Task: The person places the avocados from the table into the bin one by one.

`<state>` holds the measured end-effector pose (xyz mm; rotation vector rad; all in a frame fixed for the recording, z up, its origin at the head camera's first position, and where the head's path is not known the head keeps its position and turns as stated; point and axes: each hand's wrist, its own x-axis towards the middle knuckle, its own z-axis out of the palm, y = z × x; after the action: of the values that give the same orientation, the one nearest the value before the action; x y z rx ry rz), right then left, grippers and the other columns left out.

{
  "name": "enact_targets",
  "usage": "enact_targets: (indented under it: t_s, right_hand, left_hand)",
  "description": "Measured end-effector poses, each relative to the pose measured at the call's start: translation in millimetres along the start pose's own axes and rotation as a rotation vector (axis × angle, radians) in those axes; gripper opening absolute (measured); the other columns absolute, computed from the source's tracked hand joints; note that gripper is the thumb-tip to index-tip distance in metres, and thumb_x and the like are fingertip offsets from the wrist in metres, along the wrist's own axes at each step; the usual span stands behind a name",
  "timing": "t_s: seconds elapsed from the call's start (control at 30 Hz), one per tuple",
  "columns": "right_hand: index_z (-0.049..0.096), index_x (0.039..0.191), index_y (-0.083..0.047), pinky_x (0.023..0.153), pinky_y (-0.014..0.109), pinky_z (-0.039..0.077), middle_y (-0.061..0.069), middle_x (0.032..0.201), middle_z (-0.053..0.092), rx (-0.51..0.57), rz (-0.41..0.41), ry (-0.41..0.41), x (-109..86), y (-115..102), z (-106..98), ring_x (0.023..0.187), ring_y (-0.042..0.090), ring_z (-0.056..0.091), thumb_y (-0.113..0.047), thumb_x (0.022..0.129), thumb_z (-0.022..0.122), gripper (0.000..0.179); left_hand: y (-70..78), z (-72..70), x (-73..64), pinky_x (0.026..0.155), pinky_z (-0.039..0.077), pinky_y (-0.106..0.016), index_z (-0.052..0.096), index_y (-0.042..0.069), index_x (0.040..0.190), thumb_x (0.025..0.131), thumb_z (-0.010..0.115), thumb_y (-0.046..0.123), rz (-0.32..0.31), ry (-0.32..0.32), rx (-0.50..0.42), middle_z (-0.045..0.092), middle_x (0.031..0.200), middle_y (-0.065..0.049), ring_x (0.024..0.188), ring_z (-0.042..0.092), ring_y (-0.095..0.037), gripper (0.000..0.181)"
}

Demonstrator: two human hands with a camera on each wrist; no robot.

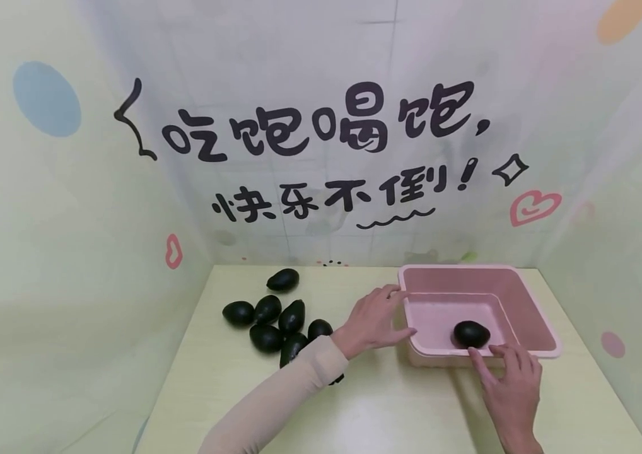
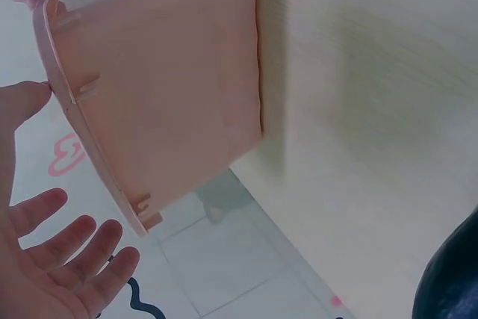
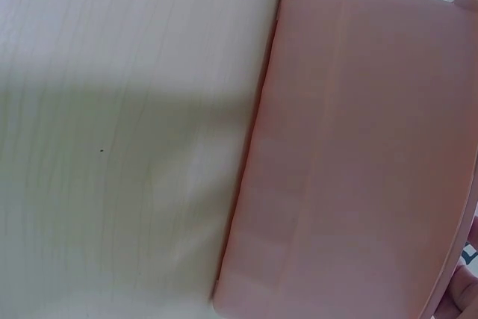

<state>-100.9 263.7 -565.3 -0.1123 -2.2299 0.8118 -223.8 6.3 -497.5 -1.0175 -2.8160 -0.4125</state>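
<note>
A pink plastic basin (image 1: 536, 331) stands at the table's right side with one dark avocado (image 1: 471, 334) inside, near its front wall. My left hand (image 1: 374, 318) is at the basin's left rim. Its thumb (image 2: 31, 98) touches the rim while the other fingers spread out loosely beyond it. At the front rim is my right hand (image 1: 511, 381), thumb and forefinger tips on the edge and the remaining fingers slightly bent. In the right wrist view only a bit of this hand shows beside the basin's wall (image 3: 358, 147).
Several dark avocados (image 1: 267, 337) lie grouped on the pale table (image 1: 378, 403) to the left, partly behind my left sleeve (image 1: 281, 397). One avocado (image 1: 283, 279) sits apart toward the back. A printed curtain (image 1: 298, 63) hangs around the table's back and sides.
</note>
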Motion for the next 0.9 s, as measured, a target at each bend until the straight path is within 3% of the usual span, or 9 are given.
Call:
enact_targets:
  t_s: [0.3,0.5,0.63,0.77,0.9]
  right_hand:
    - [0.069,0.102,0.008,0.098,0.042,0.033,0.027,0.110,0.068,-0.004,0.008,-0.005,-2.3,0,1,0.113,0.051,0.051,-0.013,0.073,0.090,0.042]
    - [0.069,0.103,0.008,0.096,0.053,0.037,0.028,0.111,0.067,-0.011,0.017,-0.009,-1.0,-2,0,0.114,0.052,0.051,-0.013,0.074,0.090,0.042]
    - [0.070,0.103,0.008,0.099,0.040,0.035,0.027,0.110,0.068,-0.008,0.011,0.004,-0.5,-1,-1,0.114,0.051,0.051,-0.013,0.073,0.090,0.042]
    - [0.069,0.101,0.008,0.101,0.023,0.024,0.027,0.109,0.068,-0.001,-0.004,0.013,-0.6,-1,0,0.112,0.052,0.051,-0.013,0.072,0.090,0.042]
    - [0.069,0.102,0.009,0.100,0.033,0.031,0.028,0.110,0.067,-0.006,-0.008,0.008,-0.8,0,0,0.113,0.053,0.050,-0.014,0.074,0.089,0.042]
  left_hand:
    - [-6.6,4.1,-8.5,0.096,0.060,-0.037,0.057,0.021,0.152,0.093,0.074,0.058,-0.078,0.013,-0.083,0.058,0.153,-0.004,0.132,0.064,-0.022,0.072]
    - [-11.0,10.5,-14.7,0.101,0.059,-0.038,0.059,0.018,0.152,0.093,0.074,0.058,-0.108,0.024,-0.111,0.059,0.152,-0.005,0.134,0.063,-0.023,0.073]
    - [-12.7,16.7,-19.5,0.098,0.060,-0.038,0.060,0.016,0.151,0.093,0.073,0.058,-0.112,0.031,-0.123,0.061,0.149,-0.006,0.130,0.065,-0.024,0.073]
    - [-14.5,21.5,-23.7,0.097,0.060,-0.038,0.060,0.016,0.150,0.093,0.072,0.060,-0.124,0.037,-0.128,0.062,0.148,-0.006,0.128,0.066,-0.024,0.072]
    - [-16.9,23.7,-27.5,0.096,0.061,-0.038,0.061,0.017,0.148,0.093,0.075,0.055,-0.138,0.064,-0.122,0.063,0.147,-0.006,0.127,0.067,-0.024,0.068]
